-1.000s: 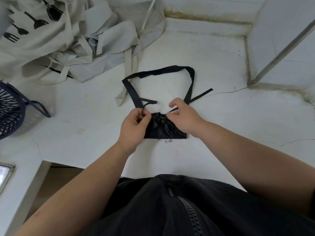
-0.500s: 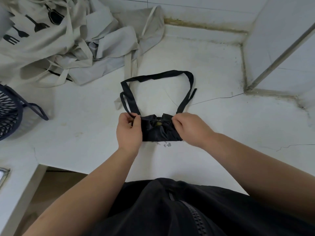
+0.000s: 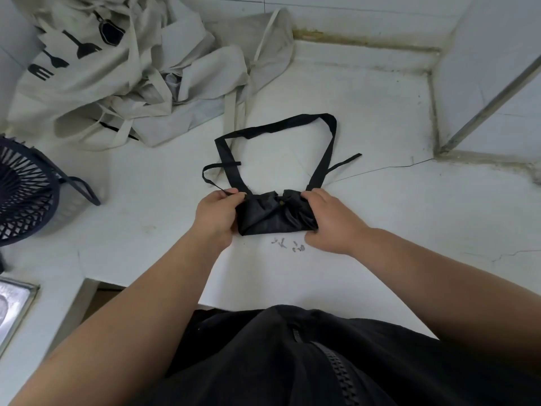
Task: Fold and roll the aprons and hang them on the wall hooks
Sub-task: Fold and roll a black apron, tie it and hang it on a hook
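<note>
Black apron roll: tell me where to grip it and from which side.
Grip the black apron roll by its two ends, from left and right, where the left hand and right hand hold it. It lies crosswise, so end grips probably keep it from unrolling; its neck loop lies free beyond.

One black apron, several beige aprons, one basket, two hands.

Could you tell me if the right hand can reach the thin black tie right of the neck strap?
Probably yes: the tie lies on bare counter just beyond the right hand, with nothing between, though that hand grips the rolled apron.
</note>
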